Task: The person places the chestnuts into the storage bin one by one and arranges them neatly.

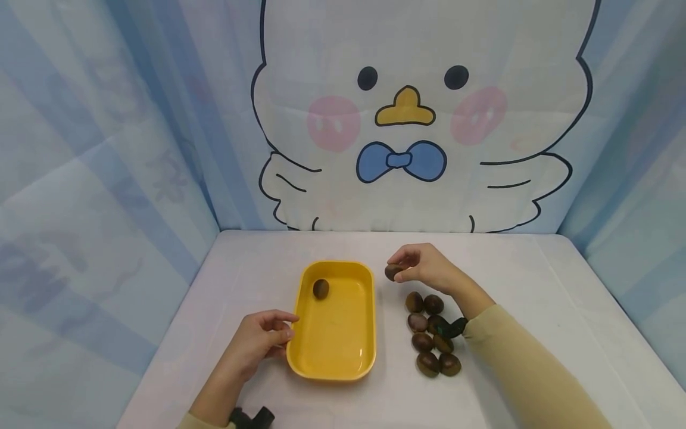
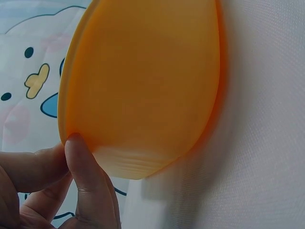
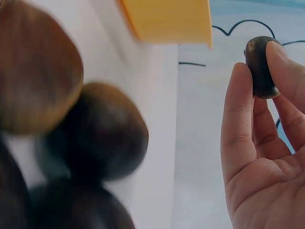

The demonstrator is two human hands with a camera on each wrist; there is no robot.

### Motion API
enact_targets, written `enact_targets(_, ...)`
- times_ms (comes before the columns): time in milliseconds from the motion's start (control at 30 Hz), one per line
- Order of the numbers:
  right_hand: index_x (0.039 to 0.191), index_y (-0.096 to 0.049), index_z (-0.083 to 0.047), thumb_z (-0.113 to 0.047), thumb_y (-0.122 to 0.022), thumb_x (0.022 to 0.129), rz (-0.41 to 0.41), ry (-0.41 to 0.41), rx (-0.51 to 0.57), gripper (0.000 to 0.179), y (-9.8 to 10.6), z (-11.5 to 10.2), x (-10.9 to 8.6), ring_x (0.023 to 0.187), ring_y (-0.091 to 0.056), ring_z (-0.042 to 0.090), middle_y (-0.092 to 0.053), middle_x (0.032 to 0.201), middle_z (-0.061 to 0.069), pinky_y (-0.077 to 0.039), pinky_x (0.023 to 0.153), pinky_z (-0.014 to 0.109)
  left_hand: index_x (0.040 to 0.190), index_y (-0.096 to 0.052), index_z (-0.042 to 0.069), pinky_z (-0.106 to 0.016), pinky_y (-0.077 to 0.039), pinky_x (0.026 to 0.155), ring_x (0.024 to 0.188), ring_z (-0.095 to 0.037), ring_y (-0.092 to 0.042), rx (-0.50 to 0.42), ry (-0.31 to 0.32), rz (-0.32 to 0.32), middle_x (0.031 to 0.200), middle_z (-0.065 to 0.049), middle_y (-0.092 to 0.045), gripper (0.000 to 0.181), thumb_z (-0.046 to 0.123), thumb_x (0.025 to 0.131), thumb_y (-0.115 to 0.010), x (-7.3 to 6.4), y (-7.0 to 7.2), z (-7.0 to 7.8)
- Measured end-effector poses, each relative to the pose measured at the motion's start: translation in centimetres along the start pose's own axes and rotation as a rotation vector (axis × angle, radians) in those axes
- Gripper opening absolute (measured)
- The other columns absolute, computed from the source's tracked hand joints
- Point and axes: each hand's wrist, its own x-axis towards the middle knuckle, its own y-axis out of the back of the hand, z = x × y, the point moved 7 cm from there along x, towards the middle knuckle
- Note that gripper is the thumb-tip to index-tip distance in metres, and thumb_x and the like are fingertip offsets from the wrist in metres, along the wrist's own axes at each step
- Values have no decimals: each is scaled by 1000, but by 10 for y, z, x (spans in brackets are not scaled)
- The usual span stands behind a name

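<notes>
In the head view my right hand (image 1: 426, 267) pinches a brown chestnut (image 1: 393, 272) between thumb and fingertips, just right of the yellow tray (image 1: 334, 374). The right wrist view shows that chestnut (image 3: 260, 67) held up between the thumb and fingers. My left hand (image 1: 262, 341) grips the tray's left rim, with the thumb and a finger on either side of the edge in the left wrist view. One chestnut (image 1: 321, 289) lies inside the tray toward its far left. Several more chestnuts (image 1: 422, 342) sit in a two-column cluster on the table, below my right forearm.
The pale table (image 1: 514, 256) ends at a cloth backdrop (image 1: 332, 196) printed with a white bird. Blue-white curtains (image 1: 96, 208) hang on both sides. A dark wrist strap (image 1: 452, 328) on the right arm overlaps the chestnut cluster.
</notes>
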Motion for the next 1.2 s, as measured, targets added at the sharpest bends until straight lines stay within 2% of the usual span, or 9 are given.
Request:
enact_targets(167,116,-79,-17,-16,-86,90,-10,17,15,27,-11,-7,6,110,-68,26,-78,122,5,-62,102,43,123,-76,-3,-29,-64,60,68,-18,-65,-1,-5,1,89,-8,-67,31,-4,92,-76,1,1,-1)
enact_targets(367,116,-78,-14,-14,-85,90,-19,46,40,27,-20,-15,10,103,-67,25,-78,118,6,-62,95,35,123,-76,-4,-30,-63,58,67,-19,-64,-8,-11,7,88,-8,-67,32,-5,91,-77,2,-1,-1)
enact_targets(567,115,-79,-16,-12,-85,90,-31,51,71,26,-30,-25,15,104,-70,24,-79,116,3,-62,100,40,123,-76,-4,-29,-63,58,68,-19,-65,-4,-11,12,88,-8,-67,32,-5,91,-77,2,-1,-1)
enact_targets(700,116,-78,-15,-12,-84,91,-41,82,66,27,-38,-33,17,103,-69,24,-79,117,4,-62,100,39,123,-76,-4,-29,-63,58,67,-19,-65,-2,-7,6,89,-8,-68,31,-4,92,-77,1,-1,-1)
enact_targets(900,116,-78,-16,-11,-83,92,-33,94,94,26,-46,-48,24,103,-70,24,-78,118,4,-64,95,35,124,-76,-4,-29,-63,58,66,-18,-64,-4,3,2,88,-8,-67,32,-4,92,-76,0,0,-2)
enact_targets(1200,115,-78,-16,-10,-83,91,7,112,142,25,-56,-66,39,104,-72,23,-78,116,4,-63,94,33,124,-76,-3,-29,-62,57,65,-19,-64,0,4,13,88,-8,-68,32,-4,92,-77,1,0,-3)
